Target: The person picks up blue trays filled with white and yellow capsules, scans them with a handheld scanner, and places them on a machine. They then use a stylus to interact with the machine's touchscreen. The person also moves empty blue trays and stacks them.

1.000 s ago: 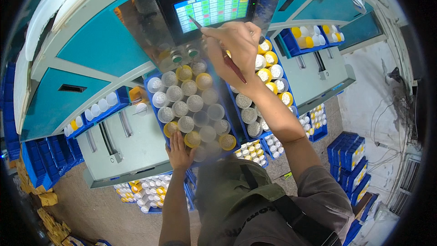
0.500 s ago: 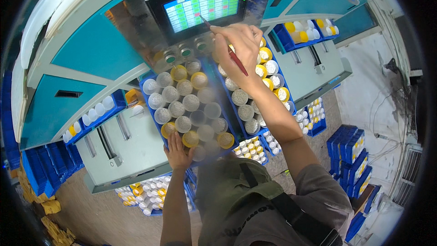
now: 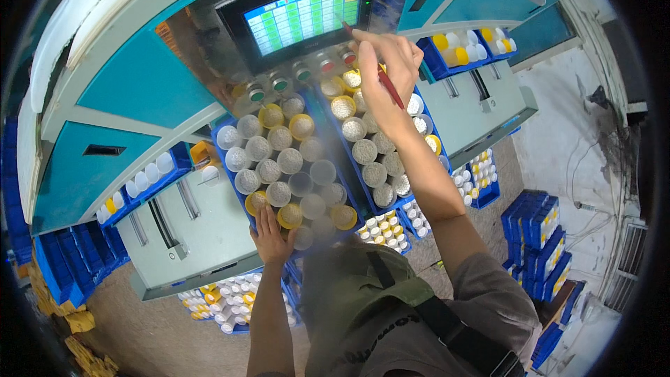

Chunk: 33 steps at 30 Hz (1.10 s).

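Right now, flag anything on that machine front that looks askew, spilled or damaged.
Nothing stands out. The bobbins sit in even rows in the blue tray, none tipped or spilled. The right hand holds a red pen to the touchscreen; the left hand rests at the tray's lower edge.

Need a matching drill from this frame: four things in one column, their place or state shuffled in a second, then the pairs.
Things:
1. red pen
2. left hand
3. touchscreen
4. blue crates

Places or states:
A. stacked on the floor at right
B. lit with a grid of coloured cells
C. at the near edge of the bobbin tray
D. held in the right hand, tip toward the screen

Pairs: 1-D, 2-C, 3-B, 4-A
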Each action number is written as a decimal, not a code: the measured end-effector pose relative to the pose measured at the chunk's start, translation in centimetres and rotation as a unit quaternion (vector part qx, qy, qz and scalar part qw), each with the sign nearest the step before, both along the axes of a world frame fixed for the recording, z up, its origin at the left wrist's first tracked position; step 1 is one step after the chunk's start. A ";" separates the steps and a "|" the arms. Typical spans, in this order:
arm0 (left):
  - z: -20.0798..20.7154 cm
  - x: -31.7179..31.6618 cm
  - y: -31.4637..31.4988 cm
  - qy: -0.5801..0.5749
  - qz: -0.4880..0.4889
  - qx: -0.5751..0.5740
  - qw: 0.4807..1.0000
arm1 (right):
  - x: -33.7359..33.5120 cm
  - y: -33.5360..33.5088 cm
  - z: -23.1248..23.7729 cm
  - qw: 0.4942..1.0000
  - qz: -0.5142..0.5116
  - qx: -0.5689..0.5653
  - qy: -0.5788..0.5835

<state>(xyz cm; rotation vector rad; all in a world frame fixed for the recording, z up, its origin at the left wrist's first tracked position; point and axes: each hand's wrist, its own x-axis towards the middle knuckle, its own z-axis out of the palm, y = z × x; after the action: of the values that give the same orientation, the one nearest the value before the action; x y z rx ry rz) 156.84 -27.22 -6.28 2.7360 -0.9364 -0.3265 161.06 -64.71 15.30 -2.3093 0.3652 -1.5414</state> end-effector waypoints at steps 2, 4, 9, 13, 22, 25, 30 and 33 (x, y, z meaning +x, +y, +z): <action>0.0 0.0 0.0 0.008 0.004 0.003 1.000 | 0.4 0.6 0.6 0.998 0.054 -0.027 -0.036; 0.1 0.0 0.1 0.014 0.005 0.004 1.000 | 1.4 1.4 1.2 0.993 0.089 -0.076 -0.031; 0.0 -0.1 0.1 0.004 0.001 0.007 1.000 | 3.7 3.1 2.1 0.983 0.137 -0.118 -0.024; 0.0 -0.1 0.1 0.010 0.003 -0.006 1.000 | 3.8 3.2 1.4 0.985 0.142 -0.084 -0.043; 0.1 -0.1 0.0 0.007 0.003 0.006 1.000 | 1.4 2.9 0.0 0.994 0.093 -0.052 0.017; 0.1 0.0 0.0 0.009 0.001 0.007 1.000 | 2.3 3.0 0.0 0.993 0.102 -0.067 -0.006; -0.1 -0.1 0.1 0.009 0.005 0.016 1.000 | 2.4 2.5 -0.2 0.993 0.091 -0.071 -0.013; -0.1 -0.1 0.1 0.010 0.006 0.008 1.000 | 1.6 1.9 -0.1 0.997 0.062 -0.054 -0.011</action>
<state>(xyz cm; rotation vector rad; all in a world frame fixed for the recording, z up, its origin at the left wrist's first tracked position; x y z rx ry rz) 156.69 -27.13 -6.35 2.7458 -0.9160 -0.3613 162.67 -62.80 15.24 -2.3457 0.1336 -1.5587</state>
